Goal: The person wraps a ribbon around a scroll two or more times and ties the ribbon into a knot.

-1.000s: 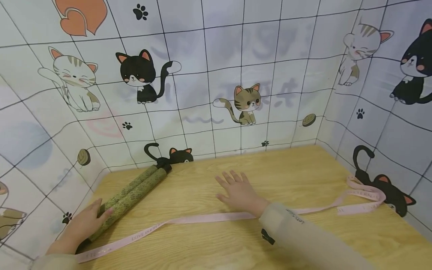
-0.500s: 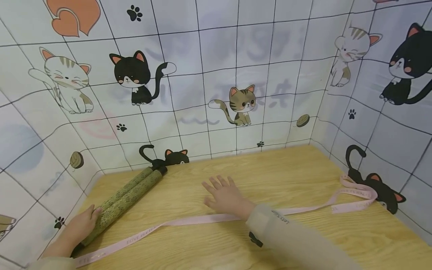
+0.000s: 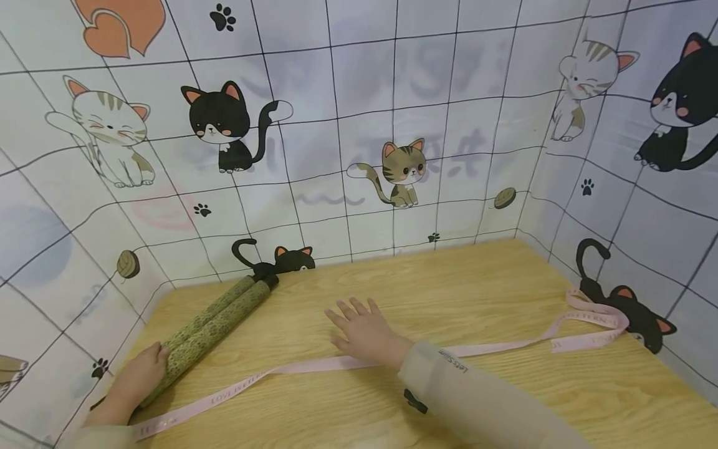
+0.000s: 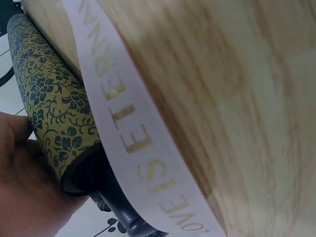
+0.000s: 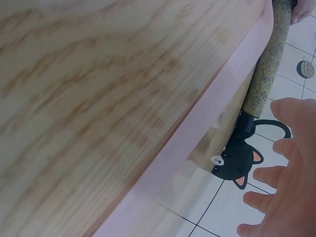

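A double roll of green floral-patterned material (image 3: 215,321) with black end caps lies slantwise at the table's left. My left hand (image 3: 137,377) grips its near end; the left wrist view shows that hand (image 4: 22,190) against the roll (image 4: 52,96). A long pink ribbon (image 3: 252,379) with gold lettering crosses the table and loops by the right wall. It passes close by the roll's end (image 4: 133,133). My right hand (image 3: 363,330) lies flat on the wood, fingers spread, just beyond the ribbon. The right wrist view shows its fingers (image 5: 289,177) straight, the ribbon (image 5: 207,128) and the roll (image 5: 266,74).
The wooden table (image 3: 477,280) is boxed in on the left, back and right by a cat-printed sheet (image 3: 364,93). The ribbon's loose loop (image 3: 597,319) rests against the right wall.
My right hand has slid a little to the left along the table. The left hand stays on the roll's near end, and the view has shifted slightly.
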Demonstrator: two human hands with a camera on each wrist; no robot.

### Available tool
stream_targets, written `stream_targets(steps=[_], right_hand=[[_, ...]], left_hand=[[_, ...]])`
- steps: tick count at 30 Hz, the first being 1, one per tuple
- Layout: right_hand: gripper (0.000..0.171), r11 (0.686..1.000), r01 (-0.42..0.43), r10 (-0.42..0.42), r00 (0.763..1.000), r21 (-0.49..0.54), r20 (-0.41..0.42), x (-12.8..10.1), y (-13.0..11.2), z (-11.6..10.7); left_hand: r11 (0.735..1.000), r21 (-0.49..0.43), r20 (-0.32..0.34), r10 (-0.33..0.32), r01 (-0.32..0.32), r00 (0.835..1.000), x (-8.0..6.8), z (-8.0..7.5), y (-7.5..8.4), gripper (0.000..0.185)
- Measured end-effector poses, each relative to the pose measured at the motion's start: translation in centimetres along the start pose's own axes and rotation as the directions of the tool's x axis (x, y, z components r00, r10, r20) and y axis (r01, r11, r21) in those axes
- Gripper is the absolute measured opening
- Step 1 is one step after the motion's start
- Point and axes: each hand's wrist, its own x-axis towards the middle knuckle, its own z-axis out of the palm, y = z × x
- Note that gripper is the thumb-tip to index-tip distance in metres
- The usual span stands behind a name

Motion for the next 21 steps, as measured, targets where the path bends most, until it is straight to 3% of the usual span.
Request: stream_targets(steps=[11,21], right_hand=[[0.055,1.000,0.013,-0.013,1.000,0.007,-0.012,0.5,-0.6,0.5],[0.052,1.000,0.016,-0.016,1.000,0.004,-0.011,0.7,-1.2,0.7]], left_hand=[[1.000,-0.007,-0.045,-0.011,0.010,0.999,-0.2,0.3,0.1,0.073],[0.999,-0.033,-0.001,-0.027,0.027,1.000,-0.3,0.5,0.3,0.080]])
